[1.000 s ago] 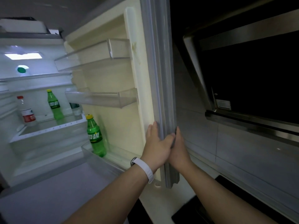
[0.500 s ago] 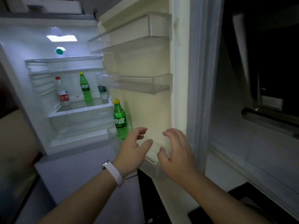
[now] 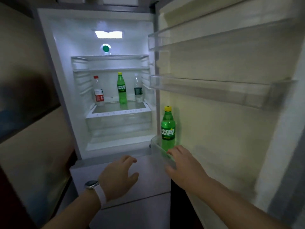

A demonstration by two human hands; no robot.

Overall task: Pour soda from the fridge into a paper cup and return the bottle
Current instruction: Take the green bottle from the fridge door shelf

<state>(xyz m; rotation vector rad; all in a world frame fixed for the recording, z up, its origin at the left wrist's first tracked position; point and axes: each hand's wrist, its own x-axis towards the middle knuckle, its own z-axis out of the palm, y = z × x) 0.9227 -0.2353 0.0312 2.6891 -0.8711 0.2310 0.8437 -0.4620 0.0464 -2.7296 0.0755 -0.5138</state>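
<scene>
Green soda bottle (image 3: 168,129) (yellow cap) stands upright.

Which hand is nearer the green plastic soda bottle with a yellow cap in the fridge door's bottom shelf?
Right. The right hand is just below the green plastic soda bottle, fingers near its base; the left hand hangs open further left and lower, well apart.

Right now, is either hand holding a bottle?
No, left hand and right hand are both open; the door's green bottle stands ungripped.
</scene>
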